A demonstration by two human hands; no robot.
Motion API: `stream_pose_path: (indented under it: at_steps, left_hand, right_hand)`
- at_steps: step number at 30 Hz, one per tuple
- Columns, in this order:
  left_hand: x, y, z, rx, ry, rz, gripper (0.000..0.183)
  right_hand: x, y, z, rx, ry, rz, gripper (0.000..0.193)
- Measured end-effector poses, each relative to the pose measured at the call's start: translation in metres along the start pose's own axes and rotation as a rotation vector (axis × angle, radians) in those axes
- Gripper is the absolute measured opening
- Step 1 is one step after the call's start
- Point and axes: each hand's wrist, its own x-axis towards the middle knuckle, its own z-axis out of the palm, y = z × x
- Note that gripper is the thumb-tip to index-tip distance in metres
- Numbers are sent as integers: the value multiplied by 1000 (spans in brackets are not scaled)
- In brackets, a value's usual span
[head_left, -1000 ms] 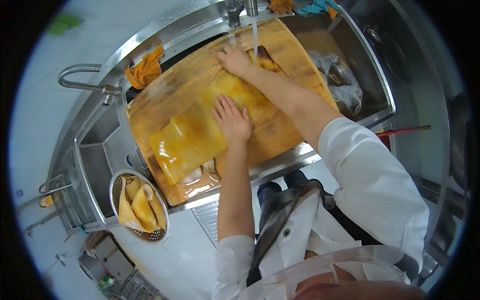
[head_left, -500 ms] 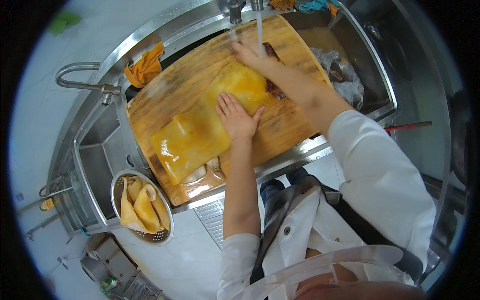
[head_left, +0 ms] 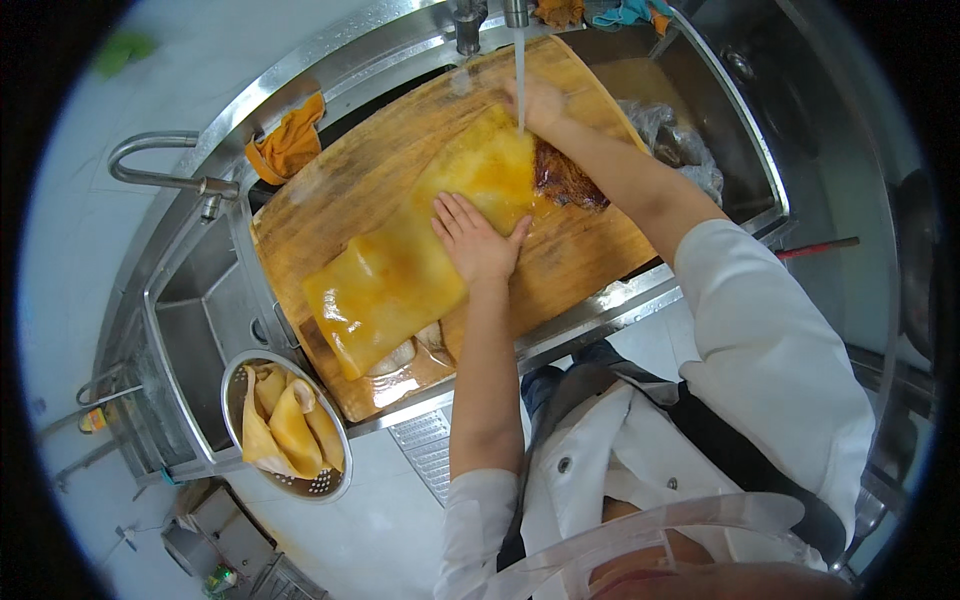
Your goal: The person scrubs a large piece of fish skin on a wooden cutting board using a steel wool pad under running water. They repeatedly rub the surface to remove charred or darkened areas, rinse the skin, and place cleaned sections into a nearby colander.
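A large, wet yellow sheet that looks like pork skin (head_left: 385, 275) lies across a wooden board (head_left: 350, 175). My left hand (head_left: 475, 240) rests flat on its middle, palm down and fingers spread. At the sheet's far right end is my right hand (head_left: 543, 108), beside the stream of water (head_left: 520, 75) from a tap. Its fingers are smeared by motion and partly hidden, so I cannot make out whether they hold anything. Close to the right wrist, a dark brown, scorched-looking patch (head_left: 565, 180) shows at the sheet's end. Pale pieces (head_left: 395, 358) show under the near left corner.
A perforated metal colander (head_left: 345, 470) with folded yellow skins stands at the lower left, by a steel sink (head_left: 190, 330). Orange cloth (head_left: 288, 140) lies behind the board. The right-hand basin (head_left: 745, 165) holds cloudy water and a clear plastic bag (head_left: 690, 150).
My right hand has moved right, past the water stream, along the sheet's far end. More of the dark brown patch shows now. My left hand stays in place.
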Motion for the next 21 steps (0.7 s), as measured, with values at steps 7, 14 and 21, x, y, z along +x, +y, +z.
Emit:
stream_pose_path:
  at_steps: [7,14,21]
  left_hand:
    - [5,11,-5,127,-96,-10,110]
    - [3,5,3,37,1,-1,109]
    - [5,8,-4,162,-88,-3,110]
  right_hand:
    - [-49,-94,45,205,232,-317,21]
    - [-59,2,11,-101,134,-156,16]
    - [-72,-68,31,222,199,-478,13]
